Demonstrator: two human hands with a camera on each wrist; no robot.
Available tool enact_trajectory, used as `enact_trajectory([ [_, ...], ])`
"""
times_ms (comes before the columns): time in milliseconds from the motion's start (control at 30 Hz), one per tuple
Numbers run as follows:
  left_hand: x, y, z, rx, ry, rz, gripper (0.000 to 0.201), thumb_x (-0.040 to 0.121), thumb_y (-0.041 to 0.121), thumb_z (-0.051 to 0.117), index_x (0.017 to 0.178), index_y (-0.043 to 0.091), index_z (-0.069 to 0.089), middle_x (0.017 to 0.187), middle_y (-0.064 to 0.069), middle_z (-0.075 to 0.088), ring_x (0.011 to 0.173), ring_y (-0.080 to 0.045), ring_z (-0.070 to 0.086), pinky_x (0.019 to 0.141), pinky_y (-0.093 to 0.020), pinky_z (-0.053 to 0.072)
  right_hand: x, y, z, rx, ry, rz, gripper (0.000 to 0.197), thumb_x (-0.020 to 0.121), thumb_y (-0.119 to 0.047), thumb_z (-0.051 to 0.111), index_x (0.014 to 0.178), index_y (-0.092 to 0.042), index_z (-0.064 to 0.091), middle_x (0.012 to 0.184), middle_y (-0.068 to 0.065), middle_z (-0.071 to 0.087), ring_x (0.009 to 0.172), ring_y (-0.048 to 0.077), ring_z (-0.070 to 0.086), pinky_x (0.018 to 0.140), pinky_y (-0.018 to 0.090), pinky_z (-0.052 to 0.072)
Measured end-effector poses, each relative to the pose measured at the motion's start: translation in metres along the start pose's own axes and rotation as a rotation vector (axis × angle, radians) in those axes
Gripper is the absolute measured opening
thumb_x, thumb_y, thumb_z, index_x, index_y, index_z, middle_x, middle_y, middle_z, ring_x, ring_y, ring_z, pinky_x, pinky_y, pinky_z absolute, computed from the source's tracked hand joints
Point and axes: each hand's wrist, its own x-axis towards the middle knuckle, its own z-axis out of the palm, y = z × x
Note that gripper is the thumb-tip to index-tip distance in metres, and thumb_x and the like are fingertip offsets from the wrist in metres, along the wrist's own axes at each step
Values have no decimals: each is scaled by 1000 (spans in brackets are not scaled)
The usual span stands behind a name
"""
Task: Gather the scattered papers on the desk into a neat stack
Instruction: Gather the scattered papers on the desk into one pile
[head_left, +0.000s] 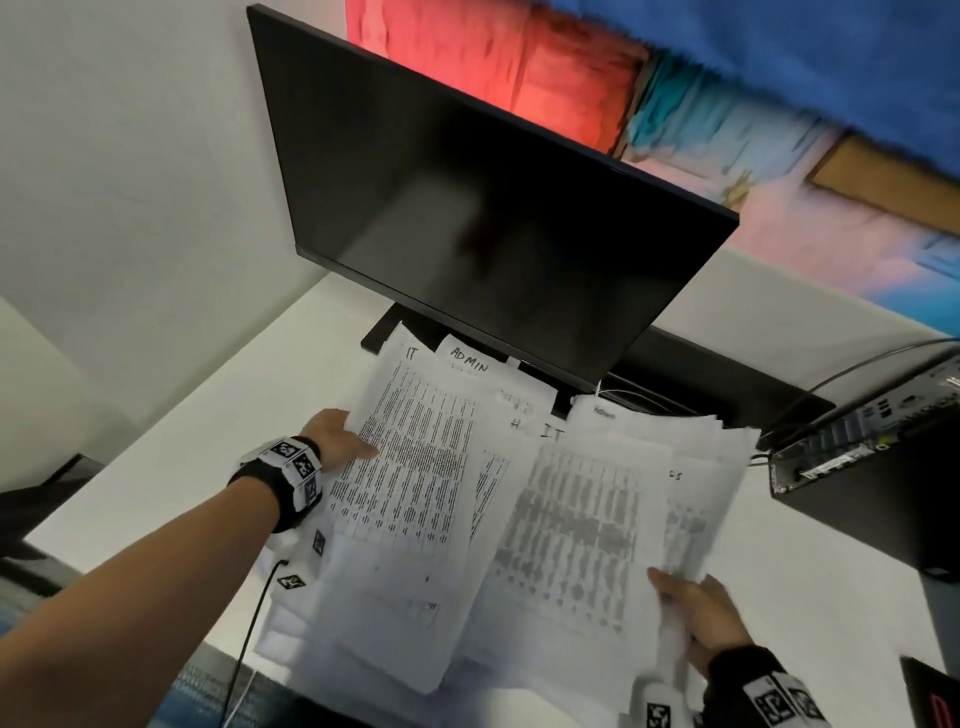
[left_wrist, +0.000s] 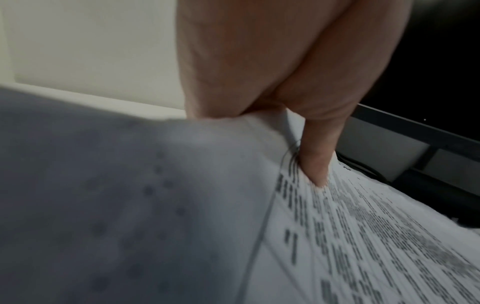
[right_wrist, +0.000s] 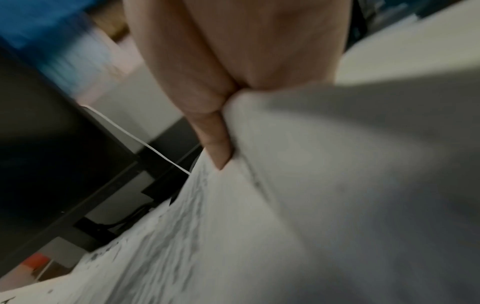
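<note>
Papers (head_left: 519, 499) — printed sheets of dense tables, lying overlapped and fanned across the white desk (head_left: 171, 467) in front of the monitor (head_left: 467, 208); two handwritten headings are showing at the far edge, "IT" and "ADMIN". The sheets are not squared up, with edges sticking out at several angles.

Left hand (head_left: 337, 441) — gripping the left edge of one bundle, with the thumb (left_wrist: 315, 160) pressing on the printed face and the fingers going under the sheets, where they are hidden. That side of the bundle is lifting off the desk.

Right hand (head_left: 696, 613) — holding the near right edge of another bundle, with the thumb (right_wrist: 217, 148) lying on top and the fingers curling beneath, out of sight. In the right wrist view the paper is blurring.

Monitor: black, screen dark, standing on its foot just behind the papers.

Computer case (head_left: 862, 467): black, standing at the right side of the desk with cables running from its back panel.

Cable (head_left: 249, 623): thin, black, running off the near left edge of the desk.
</note>
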Motion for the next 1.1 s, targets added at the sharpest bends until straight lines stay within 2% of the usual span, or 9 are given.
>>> enact_trajectory([
  [167, 6, -7, -8, 14, -12, -45, 67, 71, 25, 86, 129, -1, 64, 128, -18, 68, 120, -37, 62, 106, -47, 49, -32, -31, -51, 158, 129, -107, 34, 82, -1, 71, 113, 12, 63, 81, 17, 80, 88, 39, 71, 95, 56, 50],
  [300, 2, -8, 0, -20, -33, -49, 62, 73, 20, 84, 127, -5, 65, 128, -21, 67, 120, -39, 62, 104, -46, 49, -45, -45, -70, 376, -32, 45, 54, 35, -14, 96, 85, 1, 82, 92, 22, 79, 77, 35, 78, 84, 53, 58],
  [400, -12, -1, 11, -38, -46, -41, 51, 80, 11, 80, 125, -6, 65, 123, -20, 68, 115, -38, 63, 101, -44, 51, -51, -38, -43, 367, -50, 64, 29, 76, -14, 78, 101, -2, 80, 103, 24, 77, 75, 33, 78, 87, 50, 57],
  [567, -29, 6, 35, -23, -160, 56, 33, 85, 9, 76, 114, -4, 72, 112, -20, 73, 107, -38, 69, 98, -47, 54, -50, 9, 32, 60, -8, 7, 45, 78, -15, 81, 114, 8, 68, 99, 26, 77, 82, 39, 76, 89, 51, 56],
  [733, -50, 2, 41, -241, -273, 7, 94, 86, 66, 61, 158, 12, 33, 160, -5, 40, 147, -28, 39, 118, -43, 31, -52, 44, 77, -233, 48, -36, 32, 87, -14, 75, 105, 11, 68, 83, 23, 75, 71, 34, 72, 63, 37, 61],
  [800, -62, 5, 40, -228, -342, 13, 94, 90, 64, 56, 161, 18, 16, 165, -1, 26, 152, -23, 27, 122, -44, 22, -52, 42, 85, -334, 31, -74, 46, 79, -32, 82, 107, 3, 70, 91, 17, 76, 80, 31, 74, 73, 40, 62],
  [900, -66, 5, 39, -214, -442, 132, 58, 90, 44, 70, 140, 28, 45, 140, 11, 55, 136, -13, 49, 121, -42, 30, -35, 32, 77, -668, 154, -164, 89, 53, -74, 80, 116, -12, 68, 120, 20, 66, 110, 36, 63, 93, 47, 55],
  [1000, -58, -1, 46, -216, -458, 183, 33, 87, 21, 77, 117, 30, 66, 112, 14, 73, 109, -7, 67, 115, -40, 42, -25, 13, 59, -826, 292, -34, 113, 60, -73, 77, 146, -8, 45, 147, 24, 44, 133, 41, 42, 106, 48, 38],
  [1100, -55, 0, 57, -180, -419, 126, 41, 84, 20, 81, 124, 16, 71, 123, -3, 74, 117, -22, 67, 110, -41, 46, -11, 8, 52, -724, 219, -7, 111, 66, -75, 71, 148, -5, 42, 147, 23, 47, 135, 41, 44, 112, 46, 34],
])
